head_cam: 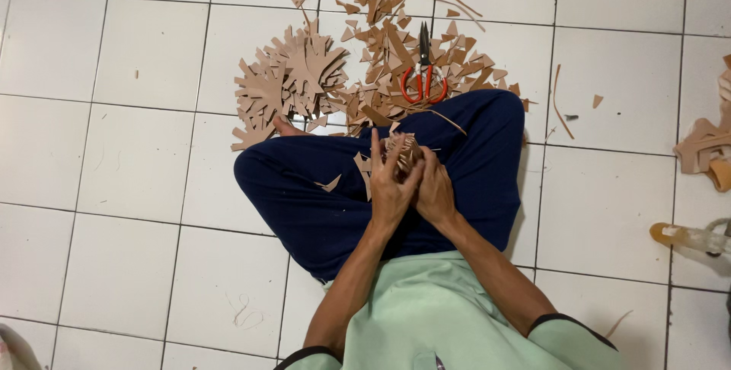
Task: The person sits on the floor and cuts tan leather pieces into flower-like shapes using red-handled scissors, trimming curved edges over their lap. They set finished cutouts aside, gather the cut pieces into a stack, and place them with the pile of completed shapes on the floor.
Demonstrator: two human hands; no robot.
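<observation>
White glazed tiles make up the floor [114, 111] that carries everything here, and we sit cross-legged on it in dark blue trousers [320, 202] and a pale green shirt [434, 317]. Ahead of our knees, toward the far edge of the floor, we see a broad scatter of tan offcuts [396, 43], thin flat scraps in triangles and slivers. To its left, touching it, lies a neater heap of tan cut shapes [285, 84] with branching arms, piled on one another. Red-handled scissors [423, 73] rest on the scraps, blades shut and pointing away from us. At the right edge of the floor we see more tan pieces [704, 149], well apart from the main scatter, and a single curved strip [558, 103] lies between them and the scraps. A few small scraps sit on our trousers, one [330, 184] on the left thigh.

Over our lap we hold a small stack of tan pieces [402, 145] with both hands. Our left hand [390, 187] has its grip partly spread, fingers up along the near side of the stack and touching it. Our right hand [435, 191] has its grip curled round the stack from the right, pressed against the left hand.
</observation>
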